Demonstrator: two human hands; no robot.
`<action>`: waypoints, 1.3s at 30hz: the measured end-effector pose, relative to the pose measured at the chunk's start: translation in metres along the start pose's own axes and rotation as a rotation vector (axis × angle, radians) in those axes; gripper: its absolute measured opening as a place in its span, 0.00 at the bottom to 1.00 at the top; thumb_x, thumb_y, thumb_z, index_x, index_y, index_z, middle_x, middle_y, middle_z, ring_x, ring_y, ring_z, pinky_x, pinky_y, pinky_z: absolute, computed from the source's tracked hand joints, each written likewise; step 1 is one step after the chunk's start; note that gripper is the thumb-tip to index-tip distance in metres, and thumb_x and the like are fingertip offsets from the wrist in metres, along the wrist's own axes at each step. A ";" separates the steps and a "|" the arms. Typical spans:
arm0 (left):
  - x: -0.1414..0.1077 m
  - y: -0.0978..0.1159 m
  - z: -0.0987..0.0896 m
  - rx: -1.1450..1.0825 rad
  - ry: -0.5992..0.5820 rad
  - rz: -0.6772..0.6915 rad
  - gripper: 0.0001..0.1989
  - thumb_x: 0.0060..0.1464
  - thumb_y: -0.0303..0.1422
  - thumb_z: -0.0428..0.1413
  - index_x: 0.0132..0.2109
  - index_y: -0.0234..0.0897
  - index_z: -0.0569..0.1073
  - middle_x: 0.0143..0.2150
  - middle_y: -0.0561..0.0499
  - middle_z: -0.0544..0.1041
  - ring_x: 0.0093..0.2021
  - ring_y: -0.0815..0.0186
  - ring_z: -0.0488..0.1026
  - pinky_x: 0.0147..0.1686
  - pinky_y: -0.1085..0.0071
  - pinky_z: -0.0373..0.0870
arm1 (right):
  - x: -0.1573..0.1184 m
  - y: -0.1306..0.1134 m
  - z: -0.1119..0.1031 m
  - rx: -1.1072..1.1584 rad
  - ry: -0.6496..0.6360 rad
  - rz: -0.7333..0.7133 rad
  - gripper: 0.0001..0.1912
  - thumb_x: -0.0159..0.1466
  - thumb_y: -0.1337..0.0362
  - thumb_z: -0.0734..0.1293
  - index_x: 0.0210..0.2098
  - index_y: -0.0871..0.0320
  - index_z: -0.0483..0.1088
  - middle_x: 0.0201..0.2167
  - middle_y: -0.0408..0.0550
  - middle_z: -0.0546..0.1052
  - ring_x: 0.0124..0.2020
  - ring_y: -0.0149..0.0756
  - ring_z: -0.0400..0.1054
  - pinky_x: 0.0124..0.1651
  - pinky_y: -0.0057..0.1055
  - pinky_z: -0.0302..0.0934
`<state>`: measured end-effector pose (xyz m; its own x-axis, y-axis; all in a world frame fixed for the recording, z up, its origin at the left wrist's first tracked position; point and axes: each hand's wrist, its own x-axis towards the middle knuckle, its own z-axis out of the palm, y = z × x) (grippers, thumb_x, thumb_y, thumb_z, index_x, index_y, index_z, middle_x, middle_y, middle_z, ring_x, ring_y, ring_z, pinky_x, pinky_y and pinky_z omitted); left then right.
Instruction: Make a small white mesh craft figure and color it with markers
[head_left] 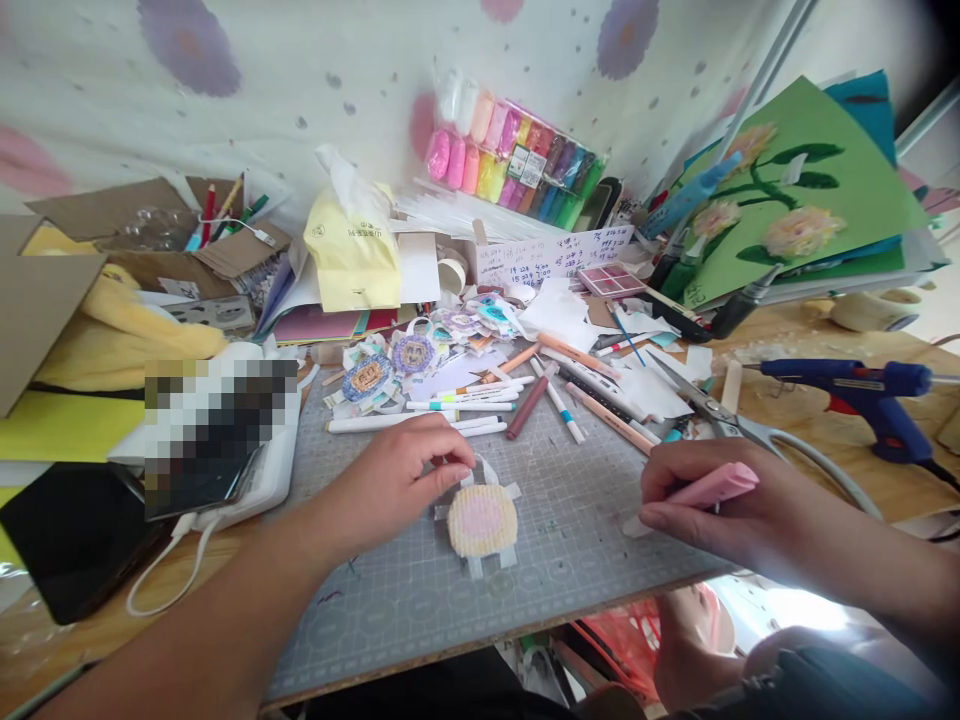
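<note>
A small rounded cream piece with a pink centre (481,520) lies on the grey cutting mat (390,610), white strips sticking out round its edge. At its upper left, my left hand (431,460) is closed, thumb and fingertips pinched at the white loop (489,470) on top of the piece. My right hand (690,500), over the right side of the mat, is wrapped round a pink pen-shaped tool (720,485). The tool's pale tip points down left toward the mat; its exact kind is unclear. Finished-looking round pieces (367,377) lie behind, in blue and purple.
Several markers (570,410) lie across the mat behind my hands. Scissors (705,405) and a blue glue gun (847,385) are at the right. A phone (217,450) rests on a white device at the left. Packs of coloured clay (517,150) stand at the back.
</note>
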<state>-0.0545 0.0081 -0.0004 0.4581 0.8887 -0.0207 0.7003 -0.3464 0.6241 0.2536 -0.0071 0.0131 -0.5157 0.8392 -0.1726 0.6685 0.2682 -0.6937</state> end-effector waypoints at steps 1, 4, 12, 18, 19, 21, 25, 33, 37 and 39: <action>0.000 0.000 0.002 0.005 -0.003 0.023 0.08 0.57 0.29 0.50 0.35 0.39 0.75 0.35 0.53 0.72 0.37 0.66 0.69 0.38 0.69 0.64 | 0.000 0.000 0.000 0.002 0.000 0.002 0.13 0.60 0.55 0.67 0.25 0.56 0.68 0.22 0.41 0.69 0.25 0.31 0.60 0.27 0.27 0.54; 0.000 0.000 0.005 0.029 0.005 0.031 0.11 0.58 0.29 0.49 0.39 0.39 0.77 0.37 0.50 0.71 0.40 0.64 0.69 0.41 0.67 0.64 | 0.000 0.000 0.001 -0.001 0.003 0.002 0.13 0.60 0.55 0.66 0.25 0.56 0.67 0.22 0.41 0.70 0.25 0.32 0.61 0.27 0.28 0.55; 0.005 0.001 0.015 -0.017 -0.016 -0.018 0.06 0.53 0.31 0.54 0.31 0.38 0.76 0.32 0.52 0.70 0.37 0.64 0.69 0.38 0.67 0.64 | 0.000 0.000 0.003 -0.031 0.019 -0.003 0.14 0.61 0.54 0.65 0.24 0.56 0.67 0.21 0.42 0.69 0.24 0.32 0.61 0.25 0.28 0.55; 0.005 0.003 0.013 -0.051 0.083 -0.060 0.07 0.51 0.29 0.52 0.27 0.37 0.70 0.30 0.53 0.68 0.33 0.65 0.67 0.34 0.68 0.63 | 0.001 -0.004 0.002 -0.041 -0.006 -0.006 0.14 0.61 0.55 0.65 0.24 0.56 0.67 0.22 0.42 0.69 0.24 0.32 0.60 0.27 0.28 0.55; 0.005 0.003 0.011 -0.066 0.102 -0.065 0.07 0.52 0.30 0.51 0.26 0.37 0.69 0.30 0.54 0.68 0.32 0.66 0.66 0.33 0.69 0.63 | 0.001 -0.005 0.002 -0.045 -0.005 -0.007 0.13 0.61 0.55 0.65 0.24 0.56 0.66 0.22 0.41 0.69 0.24 0.32 0.60 0.27 0.28 0.54; 0.004 0.001 0.006 -0.098 0.144 -0.068 0.08 0.53 0.31 0.50 0.26 0.38 0.66 0.28 0.55 0.67 0.30 0.66 0.66 0.32 0.70 0.63 | 0.001 -0.006 0.001 -0.056 -0.004 -0.010 0.13 0.61 0.56 0.65 0.24 0.57 0.66 0.22 0.41 0.69 0.25 0.31 0.61 0.28 0.28 0.55; 0.002 -0.004 -0.004 -0.130 0.281 -0.067 0.09 0.55 0.33 0.49 0.27 0.38 0.65 0.29 0.55 0.66 0.31 0.66 0.65 0.34 0.69 0.63 | 0.002 -0.009 -0.002 -0.065 0.002 -0.018 0.12 0.62 0.59 0.65 0.25 0.57 0.66 0.23 0.42 0.71 0.26 0.31 0.63 0.31 0.28 0.57; -0.022 0.004 -0.014 -0.073 0.399 -0.101 0.06 0.59 0.36 0.48 0.36 0.40 0.67 0.32 0.53 0.70 0.34 0.64 0.69 0.36 0.67 0.67 | 0.001 -0.014 -0.002 -0.160 0.046 -0.111 0.10 0.60 0.60 0.65 0.25 0.58 0.67 0.22 0.42 0.70 0.24 0.30 0.61 0.29 0.27 0.56; -0.053 0.010 -0.005 0.047 0.265 -0.137 0.15 0.55 0.31 0.52 0.50 0.44 0.66 0.43 0.49 0.75 0.47 0.58 0.71 0.49 0.58 0.67 | -0.002 -0.015 -0.005 -0.187 0.051 -0.165 0.09 0.59 0.61 0.66 0.25 0.58 0.69 0.22 0.42 0.72 0.25 0.31 0.64 0.30 0.28 0.57; -0.065 0.011 0.004 0.085 0.182 -0.152 0.22 0.52 0.30 0.54 0.55 0.45 0.64 0.51 0.46 0.73 0.52 0.56 0.69 0.53 0.55 0.65 | -0.002 -0.016 -0.008 -0.171 0.059 -0.168 0.10 0.60 0.60 0.65 0.25 0.58 0.69 0.23 0.43 0.73 0.26 0.32 0.65 0.31 0.28 0.57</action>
<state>-0.0747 -0.0545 0.0050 0.2436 0.9692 0.0366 0.8006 -0.2222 0.5565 0.2487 -0.0096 0.0300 -0.5982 0.8011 -0.0200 0.6596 0.4781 -0.5799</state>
